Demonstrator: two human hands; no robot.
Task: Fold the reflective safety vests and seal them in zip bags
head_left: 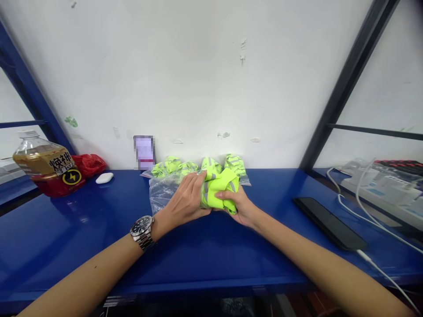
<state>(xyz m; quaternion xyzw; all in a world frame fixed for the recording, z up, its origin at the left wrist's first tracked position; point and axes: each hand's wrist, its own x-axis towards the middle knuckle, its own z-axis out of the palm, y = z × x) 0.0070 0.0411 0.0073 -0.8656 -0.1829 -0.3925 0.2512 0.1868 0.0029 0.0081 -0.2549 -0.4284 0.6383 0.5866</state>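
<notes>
We're seeing one blue table (198,255), and nearest on it one black phone (330,222) is lying screen up on the right, one white cable (380,264) plugging into its end. One steel wristwatch (141,226) with a dark dial is sitting on the left wrist; we aren't managing to read its brand.

Mid-table, two hands are working on one neon-yellow cloth bundle (220,196) with grey stripes. The right hand (243,207) is gripping its right end, thumb on top. The left hand (188,198) is curling round its left end, gripping too, back of the hand towards us. One clear plastic bag (160,193) is spreading out beside and behind the left hand; we can't tell how far the bundle is sitting inside it.

On the far right, white power strips (380,182) are crowding together, count unclear. On the left, one bottle (49,165) is showing large characters, 焕神, smaller blurred print and a yellow lightning badge. One white earbud case (104,178) is lying near it, and one red bag (90,165) is resting behind.

Farthest back, we're counting four similar yellow bundles (235,164) lining the white wall (198,75), some partly hidden. One lit phone (144,152) is leaning there, its screen pixelated, unreadable.
</notes>
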